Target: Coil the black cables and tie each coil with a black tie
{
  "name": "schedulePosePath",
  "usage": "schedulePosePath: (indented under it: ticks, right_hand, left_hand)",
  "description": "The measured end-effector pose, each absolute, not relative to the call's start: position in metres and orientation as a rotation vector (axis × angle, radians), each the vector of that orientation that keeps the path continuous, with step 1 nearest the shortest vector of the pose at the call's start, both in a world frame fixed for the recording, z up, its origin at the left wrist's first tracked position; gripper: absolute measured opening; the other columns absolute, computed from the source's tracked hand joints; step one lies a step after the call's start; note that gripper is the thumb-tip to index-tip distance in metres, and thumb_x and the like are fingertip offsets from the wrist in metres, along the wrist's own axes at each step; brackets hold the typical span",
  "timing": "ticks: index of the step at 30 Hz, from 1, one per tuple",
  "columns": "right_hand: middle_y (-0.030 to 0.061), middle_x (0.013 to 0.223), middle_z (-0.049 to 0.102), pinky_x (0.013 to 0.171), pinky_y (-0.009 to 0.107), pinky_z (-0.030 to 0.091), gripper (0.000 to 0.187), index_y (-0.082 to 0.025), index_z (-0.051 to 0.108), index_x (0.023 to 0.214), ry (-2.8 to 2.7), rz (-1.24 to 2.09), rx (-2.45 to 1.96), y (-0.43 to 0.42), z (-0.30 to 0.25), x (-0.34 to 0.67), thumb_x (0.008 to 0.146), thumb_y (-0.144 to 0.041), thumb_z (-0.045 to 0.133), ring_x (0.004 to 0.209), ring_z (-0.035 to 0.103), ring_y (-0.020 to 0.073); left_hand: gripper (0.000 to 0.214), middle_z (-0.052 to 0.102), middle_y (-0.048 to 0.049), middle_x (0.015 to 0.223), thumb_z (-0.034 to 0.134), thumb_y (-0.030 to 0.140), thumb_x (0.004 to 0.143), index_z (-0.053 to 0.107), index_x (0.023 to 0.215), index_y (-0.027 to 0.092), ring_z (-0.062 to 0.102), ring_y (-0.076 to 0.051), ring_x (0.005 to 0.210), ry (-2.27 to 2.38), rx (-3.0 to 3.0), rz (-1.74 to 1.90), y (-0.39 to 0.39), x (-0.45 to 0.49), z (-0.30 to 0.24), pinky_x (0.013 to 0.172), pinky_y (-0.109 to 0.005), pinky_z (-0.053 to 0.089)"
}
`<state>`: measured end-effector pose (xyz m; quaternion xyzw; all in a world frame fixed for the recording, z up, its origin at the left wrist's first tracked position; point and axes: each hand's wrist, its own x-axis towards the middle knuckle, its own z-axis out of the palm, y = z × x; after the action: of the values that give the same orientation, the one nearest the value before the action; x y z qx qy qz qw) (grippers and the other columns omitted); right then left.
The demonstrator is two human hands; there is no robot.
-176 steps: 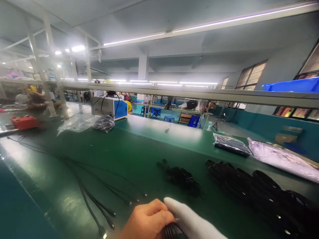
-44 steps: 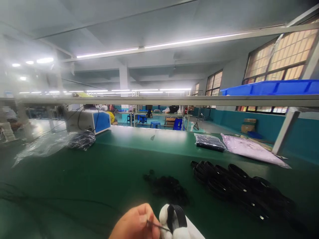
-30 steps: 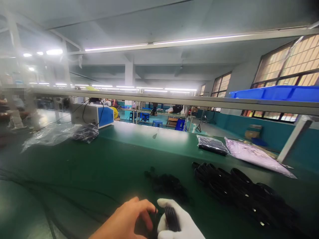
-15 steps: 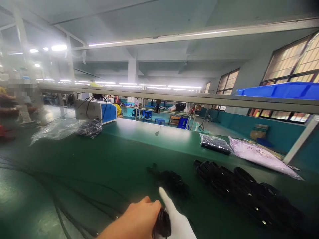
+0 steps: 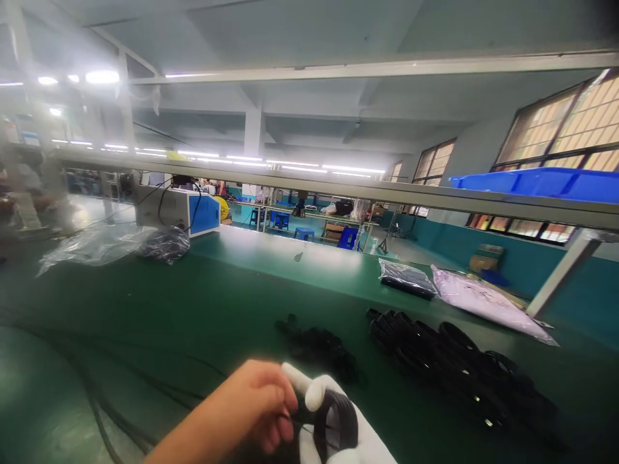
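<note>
From my seat, starting at the far left, I see a blurred person (image 5: 22, 187) beyond the shelf posts, then a clear plastic bag (image 5: 91, 248) lying on the green tabletop (image 5: 213, 309). In front of it, long dark cables (image 5: 97, 399) trail across the surface, out of focus. Next comes a grey box with a blue end panel (image 5: 204, 214), and a dark bundle in plastic (image 5: 167, 245) sits just before it. The bare left hand (image 5: 258, 399) reaches in low, its fingers curled and thumb near the forefinger; a thin strand runs toward them, but I cannot tell whether they pinch it. Beyond the hands lies a small black pile (image 5: 324, 348), too dark for me to make out. The coiled cable (image 5: 345, 419) is in the white-gloved right hand (image 5: 366, 430), thumb and fingers wrapped around the loop, clear of the table. Further right I have a flat black packet (image 5: 406, 278), a heap of black coils (image 5: 454, 367) with small bright ends, a pale pink bag (image 5: 488, 303) behind it, and a blue bin (image 5: 541, 183) on the shelf above.
</note>
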<state>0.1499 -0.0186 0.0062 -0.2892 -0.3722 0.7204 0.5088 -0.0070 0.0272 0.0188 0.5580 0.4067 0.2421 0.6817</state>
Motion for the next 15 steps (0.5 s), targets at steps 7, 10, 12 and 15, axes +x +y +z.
schedulePosePath:
  ticks: [7, 10, 12, 15]
  right_hand:
    - [-0.0041, 0.06, 0.055, 0.051, 0.025, 0.038, 0.052, -0.024, 0.059, 0.103, -1.052, 1.785, -0.819, -0.014, -0.008, 0.162, 0.055, -0.028, 0.08, 0.046, 0.044, 0.0098]
    - [-0.001, 0.067, 0.059, 0.058, 0.026, 0.042, 0.053, -0.02, 0.063, 0.1, -1.1, 1.726, -0.897, -0.012, -0.013, 0.166, 0.052, -0.03, 0.083, 0.056, 0.051, 0.013]
    - [0.0018, 0.072, 0.061, 0.059, 0.026, 0.042, 0.052, -0.017, 0.065, 0.093, -1.104, 1.69, -0.895, -0.009, -0.019, 0.164, 0.049, -0.037, 0.085, 0.063, 0.054, 0.0149]
    - [0.0008, 0.061, 0.056, 0.048, 0.023, 0.038, 0.06, -0.015, 0.062, 0.089, -1.026, 1.81, -0.799, -0.005, -0.027, 0.156, 0.059, -0.066, 0.071, 0.05, 0.051, 0.0122]
  left_hand:
    - [0.023, 0.063, -0.004, 0.085, 0.057, 0.024, 0.07, 0.061, 0.092, 0.016, 0.057, -0.018, 0.078, 0.846, 1.312, 0.903, 0.021, -0.007, 0.032, 0.076, -0.032, 0.045]
    - [0.038, 0.063, -0.0034, 0.1, 0.054, 0.013, 0.068, 0.066, 0.102, 0.024, 0.053, -0.021, 0.093, 0.957, 1.795, 0.92, 0.019, -0.003, 0.032, 0.086, -0.033, 0.039]
    - [0.041, 0.064, -0.0021, 0.097, 0.051, 0.006, 0.065, 0.071, 0.094, 0.027, 0.052, -0.022, 0.093, 0.952, 2.032, 0.854, 0.02, 0.001, 0.03, 0.088, -0.034, 0.036]
    - [0.034, 0.064, -0.0012, 0.085, 0.047, 0.005, 0.067, 0.071, 0.082, 0.025, 0.053, -0.02, 0.088, 1.025, 2.031, 0.878, 0.025, 0.005, 0.02, 0.083, -0.031, 0.037]
